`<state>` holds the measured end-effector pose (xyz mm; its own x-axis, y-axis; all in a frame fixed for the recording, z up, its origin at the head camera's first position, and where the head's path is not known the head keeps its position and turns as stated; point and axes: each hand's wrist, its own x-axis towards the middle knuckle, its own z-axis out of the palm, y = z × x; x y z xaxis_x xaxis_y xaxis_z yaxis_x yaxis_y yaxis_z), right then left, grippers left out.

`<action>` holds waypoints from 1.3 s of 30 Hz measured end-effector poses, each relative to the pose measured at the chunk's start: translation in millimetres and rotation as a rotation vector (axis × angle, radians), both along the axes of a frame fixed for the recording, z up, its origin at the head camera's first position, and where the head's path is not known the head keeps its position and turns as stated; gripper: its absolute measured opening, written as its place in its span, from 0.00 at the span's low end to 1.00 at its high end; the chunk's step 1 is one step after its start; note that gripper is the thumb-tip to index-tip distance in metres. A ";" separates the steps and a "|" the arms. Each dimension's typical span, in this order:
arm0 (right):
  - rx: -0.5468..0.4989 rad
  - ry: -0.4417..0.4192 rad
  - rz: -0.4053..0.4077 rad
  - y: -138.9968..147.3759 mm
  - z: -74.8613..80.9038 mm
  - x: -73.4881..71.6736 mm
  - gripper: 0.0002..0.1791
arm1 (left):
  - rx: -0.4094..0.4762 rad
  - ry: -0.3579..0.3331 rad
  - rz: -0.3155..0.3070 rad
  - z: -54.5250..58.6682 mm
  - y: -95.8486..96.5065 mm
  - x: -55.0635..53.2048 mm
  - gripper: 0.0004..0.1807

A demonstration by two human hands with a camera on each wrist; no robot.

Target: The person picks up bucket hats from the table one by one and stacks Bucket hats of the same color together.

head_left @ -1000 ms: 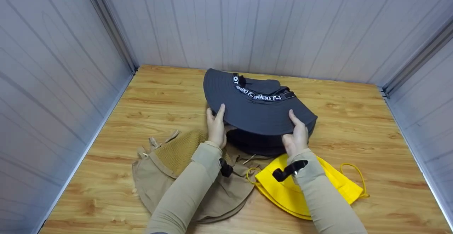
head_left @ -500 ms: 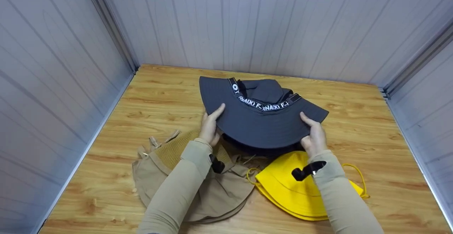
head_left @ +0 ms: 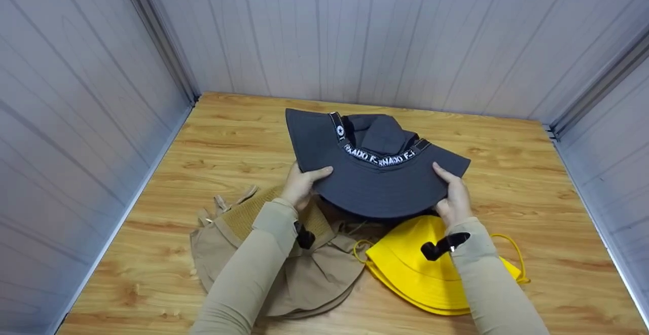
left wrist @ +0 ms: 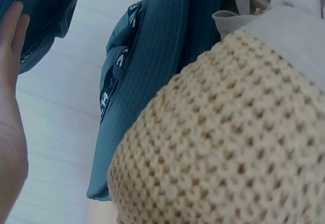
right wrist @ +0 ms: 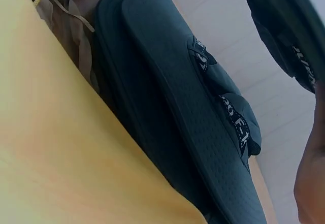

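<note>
In the head view both hands hold a dark grey bucket hat [head_left: 377,188], its wide brim tilted up and a black band with white lettering round the crown. My left hand [head_left: 299,185] pinches the brim's left side, thumb on top. On the right side, my right hand [head_left: 455,195] grips the brim the same way. The other fingers are mostly hidden beneath. Both wrist views show another dark hat with a lettered band [left wrist: 122,61] lying below the lifted one [right wrist: 284,36]; the head view mostly hides it.
A tan hat [head_left: 324,279] with a knitted crown and fabric ties lies front left, partly under my left forearm. Front right is a yellow hat [head_left: 410,269] with a cord loop, partly under my right forearm. Panelled walls [head_left: 355,36] enclose the wooden tabletop [head_left: 532,198].
The grey hat has come nearer and its brim is spread wider. My right hand has moved right and my left hand slightly left; the left thumb now lies flatter across the brim.
</note>
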<state>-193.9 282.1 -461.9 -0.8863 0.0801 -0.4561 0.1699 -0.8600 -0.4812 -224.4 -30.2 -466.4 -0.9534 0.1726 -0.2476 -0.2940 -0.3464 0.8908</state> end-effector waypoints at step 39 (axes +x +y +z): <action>0.205 0.081 -0.392 -37.4 -7.3 4.5 0.30 | -0.162 0.061 -0.229 0.7 12.2 -0.1 0.42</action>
